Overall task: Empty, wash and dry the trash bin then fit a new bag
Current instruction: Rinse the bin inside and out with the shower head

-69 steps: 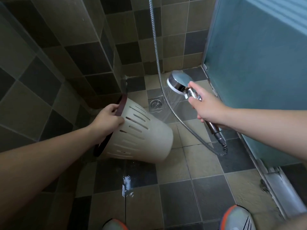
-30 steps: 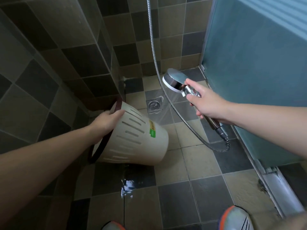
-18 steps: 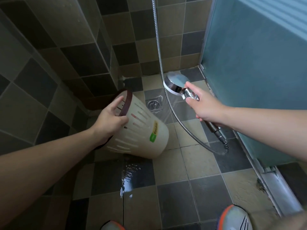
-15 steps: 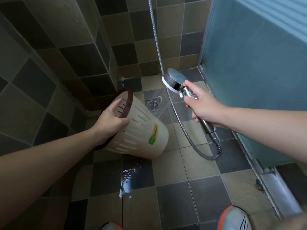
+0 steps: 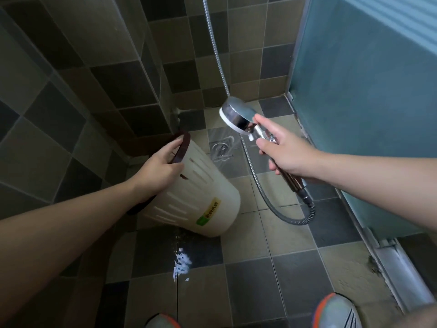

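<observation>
A cream slotted trash bin (image 5: 201, 202) with a dark brown rim lies tipped on its side over the tiled floor, its mouth toward the left wall and its base toward the right. A yellow-green sticker shows on its side. My left hand (image 5: 158, 171) grips the brown rim at the top. My right hand (image 5: 286, 152) holds the chrome shower head (image 5: 236, 114) by its handle, its face turned down and left toward the bin. Its metal hose (image 5: 267, 195) loops below my right hand.
A square floor drain (image 5: 221, 149) lies just behind the bin. Tiled walls close in on the left and back. A frosted blue door (image 5: 366, 102) with a metal floor track stands at right. Wet floor (image 5: 182, 259) glints below the bin. My shoes show at the bottom edge.
The bin has been turned in my left hand, bringing the sticker around to the near side. The shower head has stayed beside the drain with only small shifts.
</observation>
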